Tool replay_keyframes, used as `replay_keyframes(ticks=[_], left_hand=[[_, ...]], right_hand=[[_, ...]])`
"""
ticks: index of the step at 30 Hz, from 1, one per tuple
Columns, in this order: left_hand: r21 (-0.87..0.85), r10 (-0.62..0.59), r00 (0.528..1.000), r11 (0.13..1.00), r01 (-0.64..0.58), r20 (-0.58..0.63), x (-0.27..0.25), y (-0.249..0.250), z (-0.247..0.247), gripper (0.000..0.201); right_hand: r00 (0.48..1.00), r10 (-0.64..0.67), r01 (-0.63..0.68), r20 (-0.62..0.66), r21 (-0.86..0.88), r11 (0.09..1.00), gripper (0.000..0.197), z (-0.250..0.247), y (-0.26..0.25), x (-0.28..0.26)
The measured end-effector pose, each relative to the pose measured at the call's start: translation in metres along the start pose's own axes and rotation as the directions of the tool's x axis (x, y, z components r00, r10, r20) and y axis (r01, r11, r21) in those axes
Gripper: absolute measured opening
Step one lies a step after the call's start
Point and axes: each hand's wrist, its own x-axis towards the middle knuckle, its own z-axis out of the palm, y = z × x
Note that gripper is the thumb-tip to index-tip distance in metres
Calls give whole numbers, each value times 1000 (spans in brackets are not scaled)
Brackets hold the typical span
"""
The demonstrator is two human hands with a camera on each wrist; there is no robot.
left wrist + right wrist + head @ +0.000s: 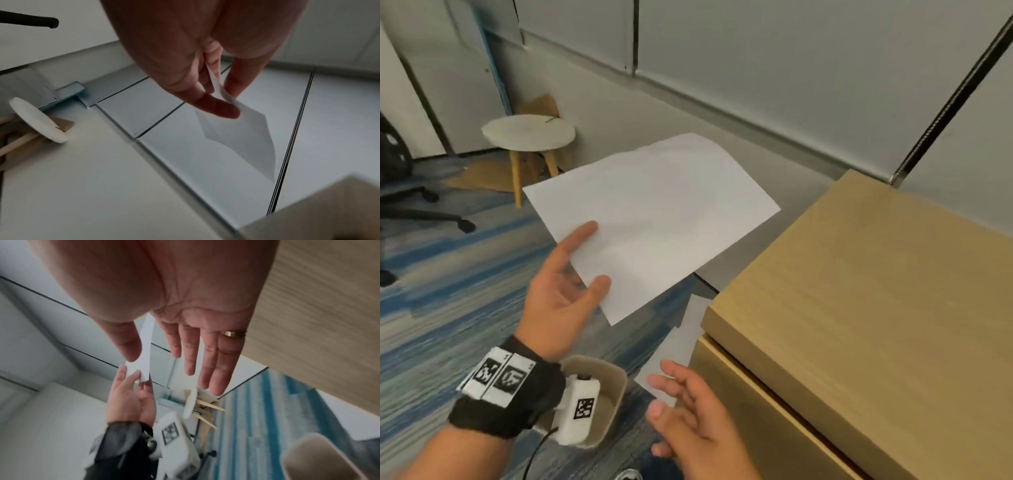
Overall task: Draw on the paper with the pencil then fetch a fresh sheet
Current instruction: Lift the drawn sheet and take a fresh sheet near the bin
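Your left hand (558, 287) holds a white sheet (654, 219) in the air, over the floor and beside the wooden counter (859, 308). The grip is a pinch at the near corner of the sheet: the thumb lies on top and the fingers are under it, as the left wrist view also shows. The side of the sheet that faces you looks blank, with no pencil marks that I can see, so I judge this is the fresh sheet and that you are in the fetching part of the task.

Your right hand (688, 407) is empty, its fingers spread and relaxed, low beside the front of the counter. No pencil is visible in any view, and I cannot tell from here whether the drawing is finished.

More white paper (681, 346) lies lower, just beside the counter, partly hidden by it. What is left, I think, is to bring the sheet onto the counter top and lay it flat.
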Motion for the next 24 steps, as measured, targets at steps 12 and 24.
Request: replay_keyframes(ticks=[12,24], left_hand=[[58,-234,840,970,236,490,-21,92,54,68],[522,-229,565,733,-436,793,-3,108,211,51]], right_hand=[[771,-393,532,-501,169,830,42,-83,-126,-131],[573,-294,-34,-765,-381,924,22,-203,-72,-244]])
